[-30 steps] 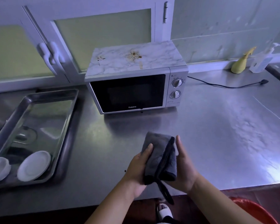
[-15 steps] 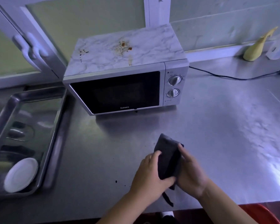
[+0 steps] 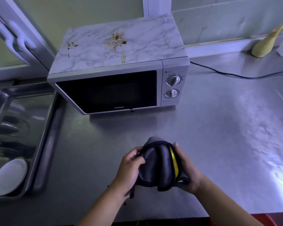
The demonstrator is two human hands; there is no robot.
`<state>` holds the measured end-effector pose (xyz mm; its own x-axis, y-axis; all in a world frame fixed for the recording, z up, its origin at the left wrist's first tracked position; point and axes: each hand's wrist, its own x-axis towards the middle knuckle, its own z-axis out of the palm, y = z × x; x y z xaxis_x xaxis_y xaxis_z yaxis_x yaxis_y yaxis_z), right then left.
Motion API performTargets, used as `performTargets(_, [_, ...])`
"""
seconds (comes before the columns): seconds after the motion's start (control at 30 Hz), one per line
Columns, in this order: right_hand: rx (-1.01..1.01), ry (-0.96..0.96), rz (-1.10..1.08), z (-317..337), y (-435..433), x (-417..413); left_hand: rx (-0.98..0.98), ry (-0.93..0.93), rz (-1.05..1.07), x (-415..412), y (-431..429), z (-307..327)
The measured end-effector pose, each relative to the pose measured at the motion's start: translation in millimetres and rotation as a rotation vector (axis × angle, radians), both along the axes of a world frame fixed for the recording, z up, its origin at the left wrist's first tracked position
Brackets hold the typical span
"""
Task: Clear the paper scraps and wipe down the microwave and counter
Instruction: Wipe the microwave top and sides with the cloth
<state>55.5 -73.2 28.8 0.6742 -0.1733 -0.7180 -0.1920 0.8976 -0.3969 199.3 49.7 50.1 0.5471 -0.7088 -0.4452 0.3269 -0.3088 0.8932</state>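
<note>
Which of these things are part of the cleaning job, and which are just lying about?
Part of the job:
cloth, held in the left hand and right hand
microwave, stains on its top
counter

Just lying about:
tray with a white dish
yellow bottle
cord

— What have you got in hand?
— I hold a folded grey cloth [image 3: 160, 163] in both hands, left hand [image 3: 129, 170] and right hand [image 3: 187, 172], above the worktop's [image 3: 219, 136] front edge.
— And the microwave [image 3: 119, 79]?
— At the back edge, brown stains [image 3: 116, 40] on its marbled top
</note>
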Motion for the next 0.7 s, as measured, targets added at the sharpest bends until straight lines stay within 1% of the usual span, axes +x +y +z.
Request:
performTargets(0.1, [0.001,0.013,-0.098,-2,-14,-2,0.061,0.115,0.142,0,-3,-6])
performTargets(0.17, [0.006,0.042,-0.148,-3,-24,-6,0.082,0.33,0.201,2,-3,-13])
performTargets(0.2, [0.005,0.057,-0.158,-3,-28,-9,0.079,0.431,0.196,3,-4,-15])
performTargets(0.23, [0.006,0.07,-0.157,-3,-31,-13,0.071,0.482,0.178,5,-4,-17])
performTargets(0.33, [0.02,0.094,-0.109,0,-35,-24,0.063,0.512,0.084,7,-9,-26])
performTargets(0.4, [0.055,0.09,-0.066,1,-33,-29,0.067,0.461,0.039,3,-15,-30])
performTargets(0.47, [0.089,0.091,-0.005,1,-30,-33,0.081,0.354,0.04,-2,-22,-33])
performTargets(0.5, [0.095,0.09,0.013,2,-30,-34,0.091,0.339,0.043,-4,-25,-36])
performTargets(0.57, [0.082,0.092,0.003,3,-35,-35,0.098,0.386,0.059,-5,-33,-39])
performTargets(0.63, [-0.009,0.137,-0.041,10,-52,-29,0.088,0.42,0.073,-2,-41,-37])
performTargets(0.7, [-0.229,0.176,-0.104,17,-79,-22,0.122,0.338,0.09,5,-47,-35])
